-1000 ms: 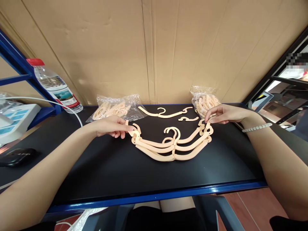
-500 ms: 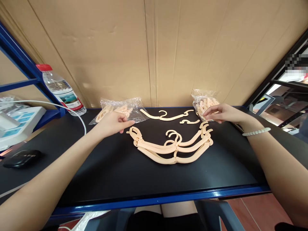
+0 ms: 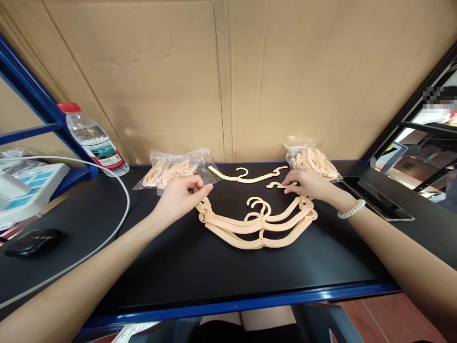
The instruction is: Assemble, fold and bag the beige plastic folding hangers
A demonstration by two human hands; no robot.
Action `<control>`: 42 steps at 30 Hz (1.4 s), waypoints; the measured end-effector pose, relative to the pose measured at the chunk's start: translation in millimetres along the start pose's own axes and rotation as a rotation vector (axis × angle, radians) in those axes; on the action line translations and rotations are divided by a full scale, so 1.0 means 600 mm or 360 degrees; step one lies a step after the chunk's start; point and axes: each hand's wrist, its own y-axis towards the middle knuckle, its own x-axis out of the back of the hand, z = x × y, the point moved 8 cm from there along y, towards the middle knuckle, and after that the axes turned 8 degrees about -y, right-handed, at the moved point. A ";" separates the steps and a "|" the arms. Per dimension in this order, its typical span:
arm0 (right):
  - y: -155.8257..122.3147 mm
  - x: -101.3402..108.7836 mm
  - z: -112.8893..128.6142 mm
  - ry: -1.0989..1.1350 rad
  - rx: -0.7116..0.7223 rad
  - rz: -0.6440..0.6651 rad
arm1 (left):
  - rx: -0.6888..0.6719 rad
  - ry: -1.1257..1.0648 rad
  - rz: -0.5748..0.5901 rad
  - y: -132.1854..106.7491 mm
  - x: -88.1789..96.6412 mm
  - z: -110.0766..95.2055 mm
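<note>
Several beige plastic folding hangers point(image 3: 246, 228) lie stacked on the black tabletop, their hooks toward the back. At their left end, my left hand point(image 3: 182, 195) is closed, thumb against curled fingers, covering the hanger tips; whether it grips one is hidden. My right hand point(image 3: 310, 185) has thumb and fingers pinched on the right end of a short, hooked hanger piece point(image 3: 274, 185), which lies on the table. Behind that rests a single unfolded hanger point(image 3: 250, 180). Clear bags of folded hangers stand at the back, one left point(image 3: 174, 166) and one right point(image 3: 314, 159).
A water bottle point(image 3: 96, 143) leans at the back left. A black mouse point(image 3: 34, 242), white cable point(image 3: 124, 209) and white power strip point(image 3: 43, 183) are on the left. A dark phone-like device point(image 3: 378, 200) lies beside my right wrist. Cardboard point(image 3: 178, 76) forms the back wall.
My right hand has moved left from the right bag onto the short hanger piece, uncovering the dark device. My left hand has shifted slightly right and forward over the hangers' left end.
</note>
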 end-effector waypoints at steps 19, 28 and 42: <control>0.000 0.037 0.061 -0.0395 0.0212 -0.0301 | -0.0240 -0.0157 0.0039 -0.038 -0.033 -0.048; -0.024 0.111 0.146 -0.0144 0.0486 -0.0914 | 0.0113 -0.0862 0.0382 -0.054 -0.073 -0.052; -0.041 0.179 0.296 -0.0235 0.1066 -0.1069 | 0.0424 -0.1425 0.0801 -0.085 -0.118 -0.059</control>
